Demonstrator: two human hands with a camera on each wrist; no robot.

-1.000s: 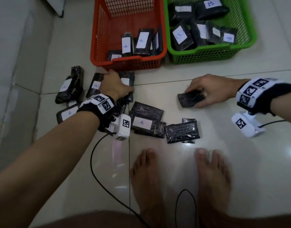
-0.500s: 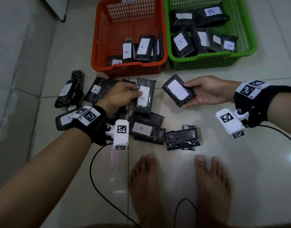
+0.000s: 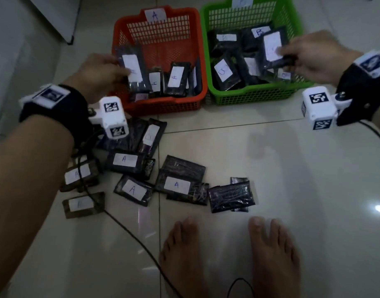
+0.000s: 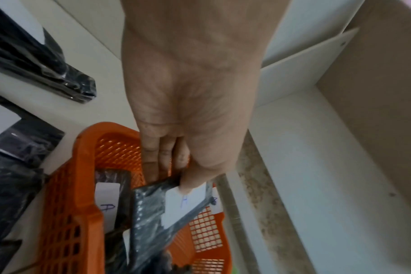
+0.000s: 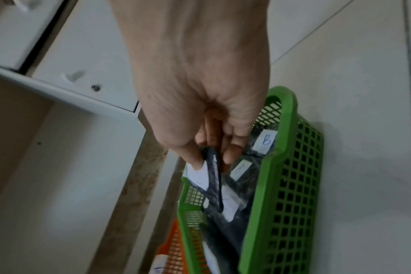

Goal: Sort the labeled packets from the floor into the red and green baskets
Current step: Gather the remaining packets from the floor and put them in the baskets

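— What can't you make out?

— The letter on the packet [image 3: 133, 70] in my left hand [image 3: 98, 75]: blurred from the head view, and my thumb covers part of its label from the wrist. The mark on the packet [image 3: 273, 50] in my right hand [image 3: 313, 54] is smeared too. My left forearm hides part of the loose packets on the floor [image 3: 292, 179], below the red basket [image 3: 161, 104].

— And your hands?

— Left arm reaches forward, thumb on the label and fingers beneath, pinching the packet over the red basket's left side. My right hand pinches its packet by one end, thumb against fingers, over the green basket [image 3: 255, 96], just right of the red one. Labelled packets lie in both baskets.
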